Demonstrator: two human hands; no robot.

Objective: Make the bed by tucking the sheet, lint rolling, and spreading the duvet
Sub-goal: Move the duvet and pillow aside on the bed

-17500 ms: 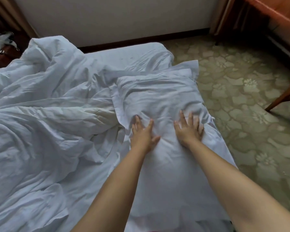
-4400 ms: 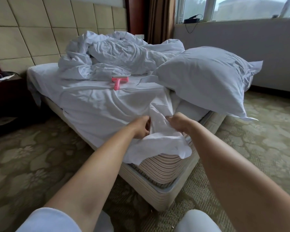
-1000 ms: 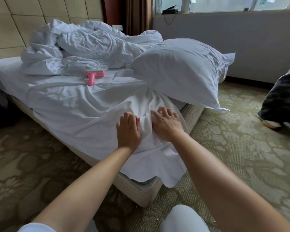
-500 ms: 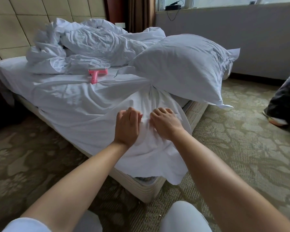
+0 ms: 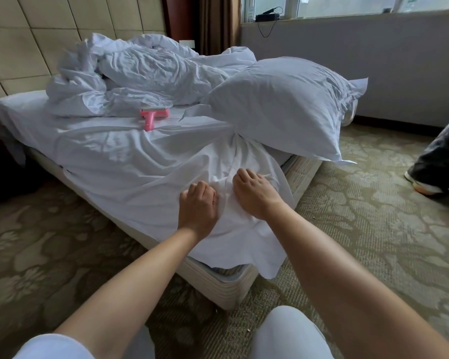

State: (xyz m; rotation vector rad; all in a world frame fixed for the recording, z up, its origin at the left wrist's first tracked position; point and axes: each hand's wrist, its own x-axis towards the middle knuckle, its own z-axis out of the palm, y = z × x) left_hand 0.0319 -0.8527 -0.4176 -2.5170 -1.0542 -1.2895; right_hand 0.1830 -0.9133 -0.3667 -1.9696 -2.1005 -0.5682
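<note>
On the bed [image 5: 233,286], the duvet [image 5: 145,73] lies at the far edge, the lint roller [image 5: 153,116] just before it, the pillow [image 5: 283,104] overhanging the right edge.

The white sheet [image 5: 130,174] is lying rumpled over the mattress, its loose corner hanging untucked past the bed's near corner. The pink lint roller [image 5: 153,117] is lying flat on the sheet, handle pointing toward me, just beside the duvet [image 5: 145,73], which is sitting bunched in a crumpled white heap at the head end.
</note>
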